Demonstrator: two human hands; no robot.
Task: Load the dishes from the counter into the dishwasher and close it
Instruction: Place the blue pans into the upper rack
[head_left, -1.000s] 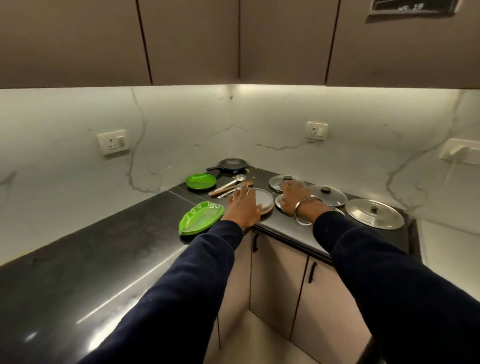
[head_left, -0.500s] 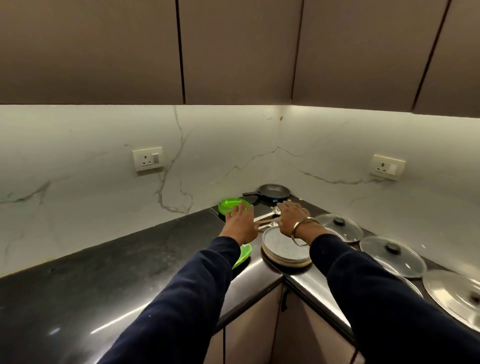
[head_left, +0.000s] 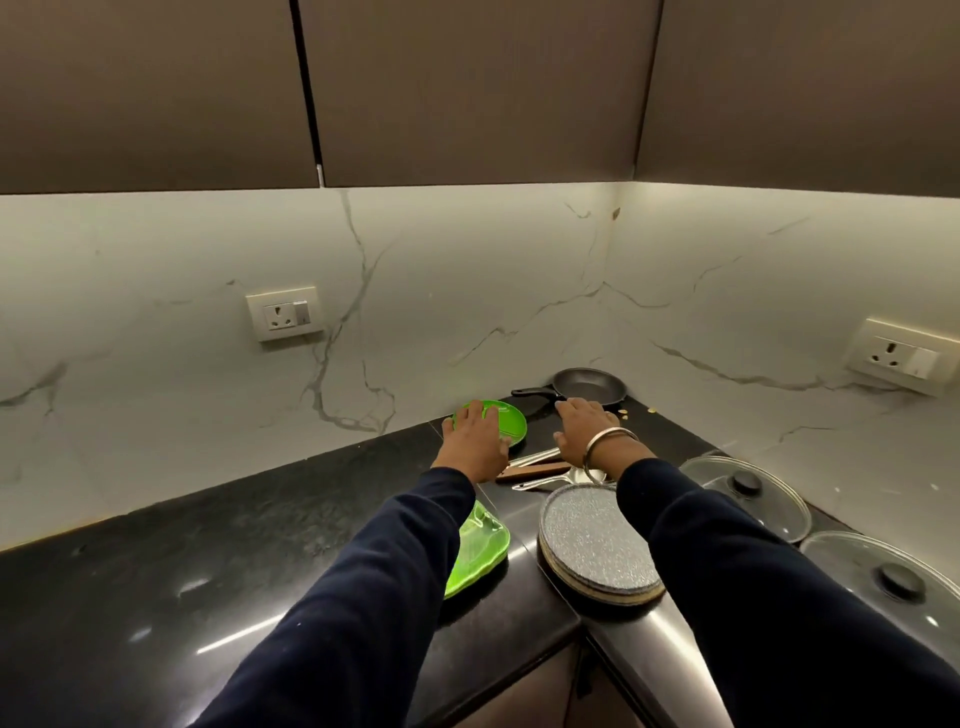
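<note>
Corner of black counter (head_left: 218, 561): my left hand (head_left: 475, 441), fingers spread flat on round green plate (head_left: 506, 423); my right hand (head_left: 584, 431), fingers extended, holding nothing, beside black frying pan (head_left: 589, 387).

The place was a home kitchen. A black stone counter (head_left: 218, 561) ran into a corner below white marble-look walls (head_left: 467, 270), and dark brown upper cabinets (head_left: 467, 88) hung above, with light coming from under them. Two wall sockets (head_left: 283, 313) sat in the backsplash. Cookware lay on the counter: a black frying pan (head_left: 589, 386), glass pot lids (head_left: 748, 496), green plates (head_left: 506, 420) and grey plates (head_left: 597, 545). Below the counter edge there seemed to be cupboard doors, but this part was dark.
</note>
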